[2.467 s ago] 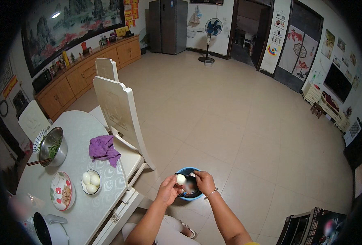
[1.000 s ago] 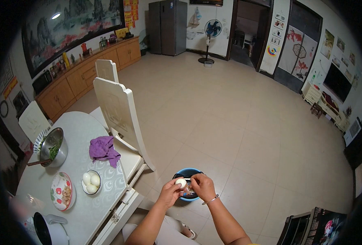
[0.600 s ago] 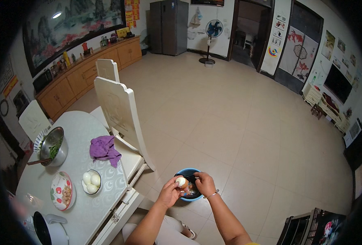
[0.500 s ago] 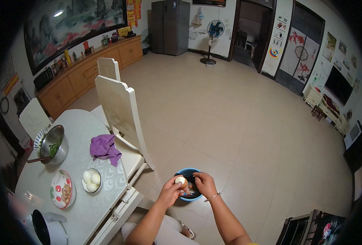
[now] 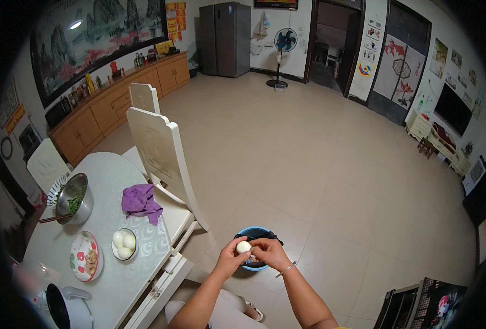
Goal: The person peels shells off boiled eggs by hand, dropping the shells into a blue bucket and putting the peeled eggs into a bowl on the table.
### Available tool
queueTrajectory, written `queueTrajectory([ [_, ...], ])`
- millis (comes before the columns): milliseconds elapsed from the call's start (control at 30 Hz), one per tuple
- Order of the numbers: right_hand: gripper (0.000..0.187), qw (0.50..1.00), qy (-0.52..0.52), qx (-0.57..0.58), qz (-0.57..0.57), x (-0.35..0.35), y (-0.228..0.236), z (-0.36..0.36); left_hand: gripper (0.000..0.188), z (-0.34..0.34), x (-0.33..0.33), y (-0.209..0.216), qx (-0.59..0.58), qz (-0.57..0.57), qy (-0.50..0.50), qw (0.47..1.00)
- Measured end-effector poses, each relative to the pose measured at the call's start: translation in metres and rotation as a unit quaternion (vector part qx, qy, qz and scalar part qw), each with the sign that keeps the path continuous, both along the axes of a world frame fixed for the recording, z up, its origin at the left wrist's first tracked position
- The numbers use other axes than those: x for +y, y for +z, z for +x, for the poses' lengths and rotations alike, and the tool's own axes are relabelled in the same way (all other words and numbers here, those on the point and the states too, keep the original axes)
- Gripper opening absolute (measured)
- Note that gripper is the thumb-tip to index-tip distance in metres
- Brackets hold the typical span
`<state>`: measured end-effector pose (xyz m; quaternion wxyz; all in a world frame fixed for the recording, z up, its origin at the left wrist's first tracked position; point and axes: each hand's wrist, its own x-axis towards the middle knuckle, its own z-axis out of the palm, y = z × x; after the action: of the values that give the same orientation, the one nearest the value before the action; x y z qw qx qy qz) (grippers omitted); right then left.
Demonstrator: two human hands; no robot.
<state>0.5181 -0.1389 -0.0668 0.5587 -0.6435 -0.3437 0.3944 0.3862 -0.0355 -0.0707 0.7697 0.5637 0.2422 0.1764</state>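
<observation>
I am looking down at my own two hands, held together over the floor just beyond my knees. My left hand (image 5: pixel 229 257) cups a pale, smooth boiled egg (image 5: pixel 243 247) with fingers curled closely around its lower half, and my right hand (image 5: pixel 269 253) pinches at the egg's side with narrow, bent fingertips, as if picking at its surface. Both hands hover directly above a blue bin (image 5: pixel 256 234) lined with a dark bag, which stands on the tiled floor. The egg looks mostly white and bare from here, so I judge the peeling of this one to be far along, though I cannot tell whether bits of shell remain on its hidden side. To my left, on the white round counter (image 5: pixel 117 274), a small bowl (image 5: pixel 124 244) already holds three peeled white eggs, so that much appears done; I see no unpeeled eggs waiting anywhere. Near the bowl lie a purple cloth (image 5: pixel 139 200), a patterned plate (image 5: pixel 85 256) with scraps of food, and a metal bowl of greens (image 5: pixel 73 198). A white chair (image 5: pixel 160 153) stands between the counter and the open floor. Compared with two and a half seconds ago, my hands have closed together over the egg; then my left hand held it slightly apart from my right, which was over the bin.
</observation>
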Motion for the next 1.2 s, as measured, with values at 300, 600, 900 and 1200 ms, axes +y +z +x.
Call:
queueTrajectory([
  [300,0.016,0.991,-0.072,-0.114,0.02,-0.001,0.005,-0.006,0.049,0.004,-0.003,-0.006,-0.042,0.048,0.049,0.997],
  [600,0.013,0.979,-0.128,-0.156,0.041,0.001,-0.008,0.001,0.035,-0.004,0.01,-0.007,-0.008,-0.155,0.039,0.987],
  [900,0.018,0.974,-0.106,-0.192,0.052,0.0,-0.009,0.002,0.037,0.003,0.007,-0.015,-0.025,-0.083,0.035,0.996],
  [1200,0.019,0.978,-0.08,-0.187,0.042,0.003,0.004,-0.003,0.038,0.007,0.002,-0.008,-0.017,-0.043,0.05,0.998],
])
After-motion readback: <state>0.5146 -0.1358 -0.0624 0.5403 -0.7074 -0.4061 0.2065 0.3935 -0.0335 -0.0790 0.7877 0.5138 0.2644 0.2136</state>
